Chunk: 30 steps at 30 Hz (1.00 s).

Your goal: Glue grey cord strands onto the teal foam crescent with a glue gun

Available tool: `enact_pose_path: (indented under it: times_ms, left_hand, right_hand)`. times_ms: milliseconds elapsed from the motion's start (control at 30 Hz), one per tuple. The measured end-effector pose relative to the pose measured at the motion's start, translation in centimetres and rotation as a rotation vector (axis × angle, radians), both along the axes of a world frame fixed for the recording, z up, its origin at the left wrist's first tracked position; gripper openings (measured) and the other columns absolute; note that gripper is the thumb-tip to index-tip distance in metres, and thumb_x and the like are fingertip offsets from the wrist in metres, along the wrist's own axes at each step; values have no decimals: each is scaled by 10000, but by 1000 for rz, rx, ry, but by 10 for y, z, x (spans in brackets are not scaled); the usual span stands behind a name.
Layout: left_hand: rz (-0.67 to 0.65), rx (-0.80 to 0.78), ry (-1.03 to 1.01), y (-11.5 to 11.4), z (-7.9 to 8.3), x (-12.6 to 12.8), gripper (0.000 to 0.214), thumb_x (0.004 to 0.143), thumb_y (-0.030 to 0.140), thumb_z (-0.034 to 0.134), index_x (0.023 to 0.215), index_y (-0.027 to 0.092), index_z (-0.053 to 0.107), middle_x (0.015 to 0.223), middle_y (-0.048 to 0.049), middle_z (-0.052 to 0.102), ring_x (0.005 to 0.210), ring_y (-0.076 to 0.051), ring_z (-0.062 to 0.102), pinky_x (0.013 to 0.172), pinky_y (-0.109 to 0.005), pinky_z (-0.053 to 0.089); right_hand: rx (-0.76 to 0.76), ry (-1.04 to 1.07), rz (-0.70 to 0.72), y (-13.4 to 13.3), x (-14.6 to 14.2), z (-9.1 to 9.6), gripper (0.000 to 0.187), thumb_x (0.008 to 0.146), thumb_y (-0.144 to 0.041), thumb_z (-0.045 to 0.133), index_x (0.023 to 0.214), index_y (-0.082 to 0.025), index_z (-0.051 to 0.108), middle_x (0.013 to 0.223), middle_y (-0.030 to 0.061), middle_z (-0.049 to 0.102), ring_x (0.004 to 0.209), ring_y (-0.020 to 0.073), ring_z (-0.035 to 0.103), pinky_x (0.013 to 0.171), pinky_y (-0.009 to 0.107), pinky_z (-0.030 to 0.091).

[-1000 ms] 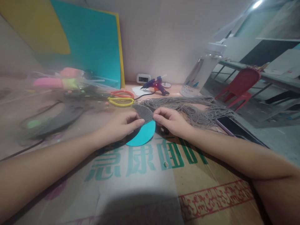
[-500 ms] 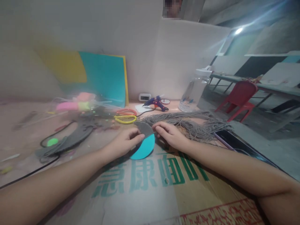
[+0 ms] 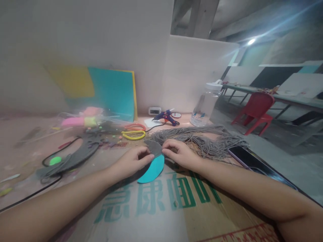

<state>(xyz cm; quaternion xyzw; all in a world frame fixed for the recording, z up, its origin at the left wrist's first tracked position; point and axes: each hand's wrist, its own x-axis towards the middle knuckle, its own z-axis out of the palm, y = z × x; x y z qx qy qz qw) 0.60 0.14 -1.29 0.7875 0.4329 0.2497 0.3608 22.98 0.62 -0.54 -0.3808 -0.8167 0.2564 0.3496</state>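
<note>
A round turquoise disc [image 3: 152, 170] lies low over the cardboard, its far part covered with rows of grey cord [image 3: 154, 148]. My left hand [image 3: 133, 162] grips the disc's left side, thumb on top and fingers curled around the edge. At the right edge, my right hand [image 3: 180, 154] has thumb and fingertips pinched together, touching the border where grey meets turquoise. Whatever is between those fingertips is too small to make out. Just beyond the disc spreads a loose bundle of grey cord [image 3: 209, 139].
Yellow-and-red-handled scissors [image 3: 133, 135] and a glue gun [image 3: 166, 117] lie behind the disc. A clear bottle [image 3: 203, 107] stands back right, with a phone [image 3: 248, 161] nearer. On the left are a grey curved piece [image 3: 78, 156] and a green ball [image 3: 55, 160]. Printed cardboard [image 3: 151, 222] covers the front.
The scene sits lower in the view, and a person at the top is out of sight. My right fingertips have closed in against the disc's edge; the left hand keeps its hold.
</note>
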Motion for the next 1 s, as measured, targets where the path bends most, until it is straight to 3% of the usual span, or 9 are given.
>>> enact_pose_path:
  times_ms: [533, 1000]
  left_hand:
    - [-5, 21, 51, -1, 4, 1, 367, 859, 489, 481, 736, 155, 572, 708, -8, 539, 692, -160, 499, 614, -267, 368]
    - [-1, 35, 56, -3, 2, -2, 386, 883, 508, 490, 704, 173, 554, 617, 17, 534, 586, -132, 498, 513, -238, 336]
  right_hand:
    - [44, -74, -4, 0, 0, 0, 151, 894, -273, 545, 821, -172, 630, 816, 27, 639, 789, 147, 583, 742, 273, 444]
    - [57, -85, 2, -1, 2, 0, 138, 899, -277, 542, 837, -185, 624, 833, 27, 647, 794, 148, 589, 750, 281, 453]
